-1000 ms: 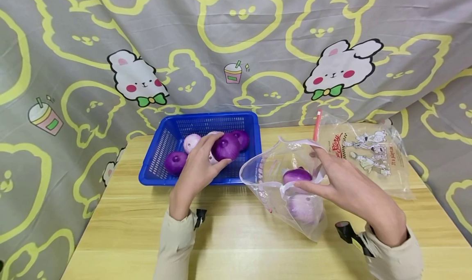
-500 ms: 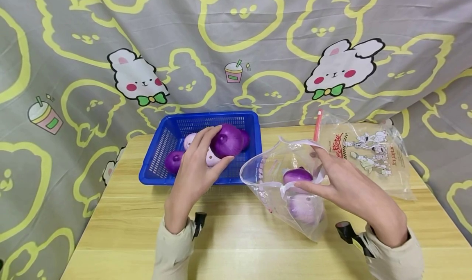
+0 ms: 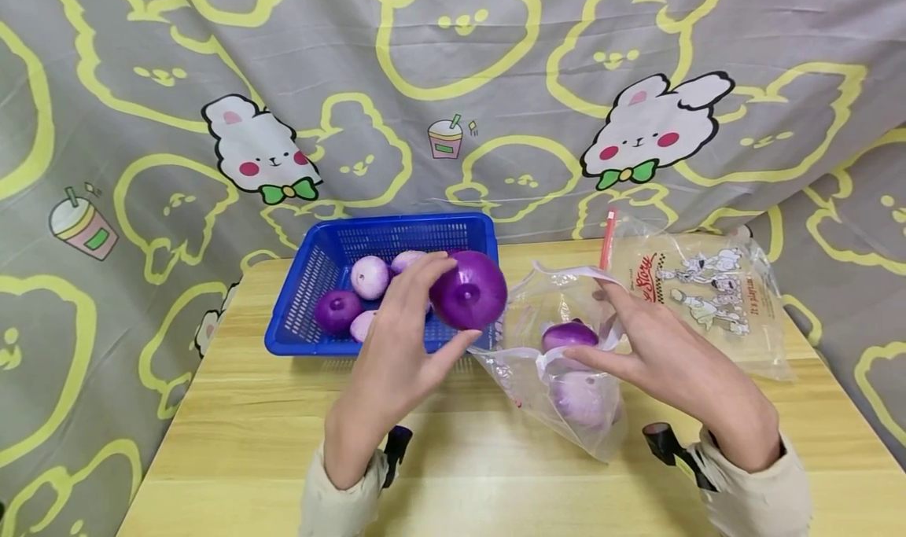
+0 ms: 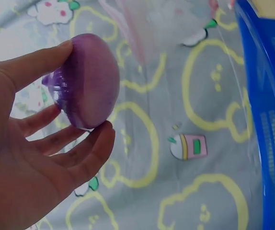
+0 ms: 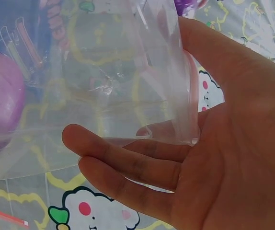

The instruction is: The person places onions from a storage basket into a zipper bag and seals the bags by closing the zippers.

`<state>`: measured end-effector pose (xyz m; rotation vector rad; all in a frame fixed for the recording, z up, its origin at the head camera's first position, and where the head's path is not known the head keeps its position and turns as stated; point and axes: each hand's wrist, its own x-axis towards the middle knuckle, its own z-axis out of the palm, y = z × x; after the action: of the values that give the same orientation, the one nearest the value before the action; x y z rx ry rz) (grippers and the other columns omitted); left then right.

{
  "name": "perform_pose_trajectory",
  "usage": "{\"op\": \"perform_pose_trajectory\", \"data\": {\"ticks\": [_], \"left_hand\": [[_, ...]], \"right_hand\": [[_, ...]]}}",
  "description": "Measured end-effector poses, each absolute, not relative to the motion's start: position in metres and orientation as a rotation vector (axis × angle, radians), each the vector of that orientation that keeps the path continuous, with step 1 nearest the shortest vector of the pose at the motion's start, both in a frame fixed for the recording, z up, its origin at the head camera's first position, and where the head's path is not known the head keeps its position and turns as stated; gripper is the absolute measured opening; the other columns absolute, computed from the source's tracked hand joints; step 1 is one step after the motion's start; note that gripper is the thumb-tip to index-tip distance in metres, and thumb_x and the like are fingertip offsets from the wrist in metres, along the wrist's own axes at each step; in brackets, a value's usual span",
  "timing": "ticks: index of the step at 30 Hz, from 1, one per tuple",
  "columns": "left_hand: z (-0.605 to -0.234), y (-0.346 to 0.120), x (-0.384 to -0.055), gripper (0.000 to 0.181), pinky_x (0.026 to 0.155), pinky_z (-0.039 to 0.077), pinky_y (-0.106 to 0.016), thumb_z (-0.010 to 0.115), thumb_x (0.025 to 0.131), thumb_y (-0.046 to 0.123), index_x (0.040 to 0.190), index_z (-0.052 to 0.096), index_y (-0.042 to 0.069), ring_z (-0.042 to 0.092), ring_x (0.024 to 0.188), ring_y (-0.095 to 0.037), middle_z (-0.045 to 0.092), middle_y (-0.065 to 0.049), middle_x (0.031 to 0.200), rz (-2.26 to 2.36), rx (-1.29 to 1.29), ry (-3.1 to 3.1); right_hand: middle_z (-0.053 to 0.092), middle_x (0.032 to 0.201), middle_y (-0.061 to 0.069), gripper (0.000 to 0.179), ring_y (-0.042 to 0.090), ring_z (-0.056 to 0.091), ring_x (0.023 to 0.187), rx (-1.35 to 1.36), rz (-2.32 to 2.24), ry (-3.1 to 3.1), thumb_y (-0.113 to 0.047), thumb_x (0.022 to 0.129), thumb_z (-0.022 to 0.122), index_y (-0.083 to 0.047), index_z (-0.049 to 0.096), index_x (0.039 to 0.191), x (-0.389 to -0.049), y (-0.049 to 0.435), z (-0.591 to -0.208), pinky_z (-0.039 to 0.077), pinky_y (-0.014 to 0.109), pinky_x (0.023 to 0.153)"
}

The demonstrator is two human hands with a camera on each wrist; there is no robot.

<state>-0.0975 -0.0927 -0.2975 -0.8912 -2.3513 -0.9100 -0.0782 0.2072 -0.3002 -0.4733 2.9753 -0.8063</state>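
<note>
Left hand (image 3: 396, 356) grips a round, deep-purple onion (image 3: 469, 289) between thumb and curled fingers, holding it in the air above the near right corner of the blue perforated plastic basket (image 3: 322, 274), just beside the mouth of the clear plastic zip bag (image 3: 559, 364). Right hand (image 3: 672, 364) pinches the bag's rim, keeping that mouth spread; two onions already lie inside. Judgement: keep the rim taut and wide, and release the onion low inside the opening.
</note>
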Motion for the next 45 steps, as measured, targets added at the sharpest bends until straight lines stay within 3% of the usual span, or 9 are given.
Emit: {"op": "perform_pose_trajectory", "data": {"ticks": [3,11,18,31,38,45], "left_hand": [[-0.296,-0.088,-0.091,0.07,0.115,0.034,-0.036,0.084,0.081,0.021,0.139,0.048,0.005,0.042,0.137,-0.024,0.047,-0.014,0.146,-0.893,-0.931,-2.354],[-0.298,-0.08,-0.085,0.067,0.107,0.044,-0.04,0.083,0.083,0.025,0.142,0.053,0.013,0.046,0.133,-0.024,0.046,-0.012,0.145,-0.862,-0.991,-2.397],[-0.299,-0.073,-0.082,0.066,0.112,0.038,-0.035,0.081,0.085,0.024,0.142,0.05,0.009,0.044,0.135,-0.024,0.047,-0.01,0.146,-0.827,-1.063,-2.405],[-0.302,-0.068,-0.081,0.061,0.094,0.049,-0.034,0.07,0.088,0.054,0.131,0.06,0.012,0.056,0.109,-0.018,0.063,-0.003,0.118,-0.749,-0.961,-2.46],[-0.307,-0.069,-0.083,0.054,0.088,0.048,-0.035,0.058,0.096,0.055,0.115,0.066,0.004,0.058,0.093,-0.021,0.067,-0.005,0.101,-0.608,-0.85,-2.524],[-0.312,-0.068,-0.086,0.052,0.091,0.049,-0.04,0.054,0.099,0.051,0.118,0.066,0.003,0.059,0.098,-0.025,0.067,-0.009,0.106,-0.535,-0.826,-2.597]], "right_hand": [[0.062,0.127,0.016,0.093,0.028,0.067,0.098,-0.487,-0.804,2.986,-0.066,0.085,0.065,-0.004,0.035,0.149,-0.079,0.207,-0.301,0.052,0.055,0.087],[0.069,0.109,0.012,0.091,0.024,0.068,0.091,-0.492,-0.807,2.988,-0.065,0.085,0.066,-0.004,0.037,0.147,-0.078,0.208,-0.301,0.055,0.049,0.078],[0.069,0.106,0.011,0.088,0.02,0.067,0.086,-0.537,-0.797,3.008,-0.063,0.086,0.067,-0.004,0.039,0.145,-0.079,0.208,-0.303,0.056,0.046,0.076],[0.069,0.111,0.01,0.092,0.022,0.068,0.093,-0.534,-0.794,2.976,-0.064,0.087,0.064,-0.001,0.036,0.149,-0.078,0.207,-0.302,0.054,0.05,0.085],[0.066,0.119,0.014,0.094,0.028,0.066,0.105,-0.518,-0.792,2.959,-0.067,0.087,0.061,-0.002,0.035,0.15,-0.077,0.204,-0.301,0.051,0.055,0.092],[0.063,0.126,0.019,0.094,0.032,0.065,0.108,-0.521,-0.785,2.955,-0.066,0.088,0.061,0.0,0.035,0.15,-0.077,0.204,-0.3,0.049,0.057,0.094]]}}
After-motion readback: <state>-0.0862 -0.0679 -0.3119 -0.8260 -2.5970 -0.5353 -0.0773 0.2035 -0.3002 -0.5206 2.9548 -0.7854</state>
